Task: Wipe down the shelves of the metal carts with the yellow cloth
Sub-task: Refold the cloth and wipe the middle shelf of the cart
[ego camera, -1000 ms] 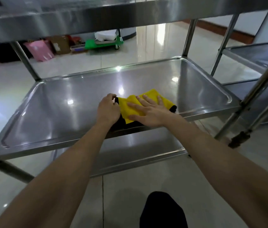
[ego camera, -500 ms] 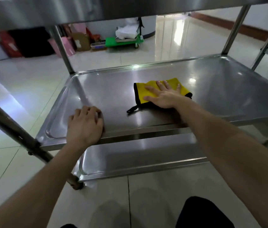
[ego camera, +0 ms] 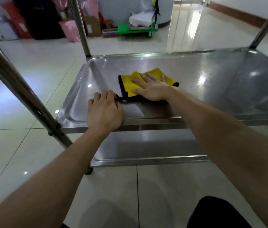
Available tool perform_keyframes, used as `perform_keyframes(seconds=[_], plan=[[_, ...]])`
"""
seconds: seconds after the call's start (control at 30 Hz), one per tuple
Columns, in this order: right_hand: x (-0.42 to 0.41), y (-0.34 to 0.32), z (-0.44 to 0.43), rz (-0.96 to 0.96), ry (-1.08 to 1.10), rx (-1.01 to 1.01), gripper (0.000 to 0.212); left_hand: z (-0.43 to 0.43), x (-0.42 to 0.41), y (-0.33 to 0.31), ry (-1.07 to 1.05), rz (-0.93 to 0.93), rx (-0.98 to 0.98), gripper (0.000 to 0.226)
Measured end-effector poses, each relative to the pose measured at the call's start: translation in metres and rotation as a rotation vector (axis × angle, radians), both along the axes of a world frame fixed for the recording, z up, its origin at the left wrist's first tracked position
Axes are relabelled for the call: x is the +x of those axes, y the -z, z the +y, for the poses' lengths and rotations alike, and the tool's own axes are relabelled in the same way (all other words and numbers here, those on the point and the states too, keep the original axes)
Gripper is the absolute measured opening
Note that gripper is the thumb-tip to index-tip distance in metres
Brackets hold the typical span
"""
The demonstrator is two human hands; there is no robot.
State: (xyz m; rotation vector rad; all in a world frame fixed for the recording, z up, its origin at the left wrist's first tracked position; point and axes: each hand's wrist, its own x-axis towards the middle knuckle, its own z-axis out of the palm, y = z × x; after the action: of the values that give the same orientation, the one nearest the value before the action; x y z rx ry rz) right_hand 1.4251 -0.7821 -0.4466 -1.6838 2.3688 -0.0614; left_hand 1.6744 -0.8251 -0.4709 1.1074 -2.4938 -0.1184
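Head view: right hand [ego camera: 153, 90] flat atop yellow cloth [ego camera: 127, 86].

Single head-worn wide-angle view, looking forward and steeply down over the near rim of the shiny stainless-steel cart shelf [ego camera: 212, 76], seen from close above. Both bare forearms enter at the bottom corners. The left hand [ego camera: 104, 112] and right hand [ego camera: 153, 91] lie near frame centre. The round steel cart posts [ego camera: 23, 89] splay toward the upper corners, and the glossy pale tiled floor [ego camera: 31, 71] recedes to the top edge.
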Motion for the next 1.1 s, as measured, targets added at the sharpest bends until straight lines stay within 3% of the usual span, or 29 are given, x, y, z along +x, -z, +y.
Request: perform_keyframes(seconds=[0.23, 0.33, 0.43, 0.5, 0.57, 0.63, 0.73, 0.8, 1.1], plan=[[0.096, 0.011, 0.052, -0.020, 0.076, 0.016, 0.067, 0.008, -0.002, -0.009, -0.039, 0.193, 0.085, 0.022], [0.120, 0.013, 0.047, -0.007, 0.092, -0.047, 0.064, 0.017, 0.017, -0.018, 0.026, 0.503, 0.166, 0.021], [0.116, 0.012, 0.056, 0.008, 0.096, -0.036, 0.069, 0.029, 0.075, -0.008, 0.124, 0.812, 0.018, 0.022], [0.114, 0.013, 0.058, 0.016, 0.110, -0.026, 0.072, 0.021, 0.119, 0.002, 0.041, 0.995, -0.143, 0.026], [0.113, 0.010, 0.056, 0.011, 0.120, -0.008, 0.072, -0.007, 0.147, 0.000, -0.118, 1.143, -0.179, 0.041], [0.111, 0.008, 0.051, 0.009, 0.137, 0.004, 0.072, -0.036, 0.160, -0.013, -0.117, 1.153, -0.072, 0.054], [0.105, 0.008, 0.037, 0.016, 0.168, 0.015, 0.075, -0.057, 0.151, -0.031, 0.086, 1.030, 0.221, 0.029], [0.100, 0.009, 0.018, 0.015, 0.180, 0.014, 0.075, -0.058, 0.142, -0.031, 0.075, 1.003, 0.330, 0.036], [0.083, 0.000, -0.153, 0.011, 0.182, 0.000, 0.074, -0.066, 0.115, -0.012, -0.033, 1.130, 0.174, 0.032]])
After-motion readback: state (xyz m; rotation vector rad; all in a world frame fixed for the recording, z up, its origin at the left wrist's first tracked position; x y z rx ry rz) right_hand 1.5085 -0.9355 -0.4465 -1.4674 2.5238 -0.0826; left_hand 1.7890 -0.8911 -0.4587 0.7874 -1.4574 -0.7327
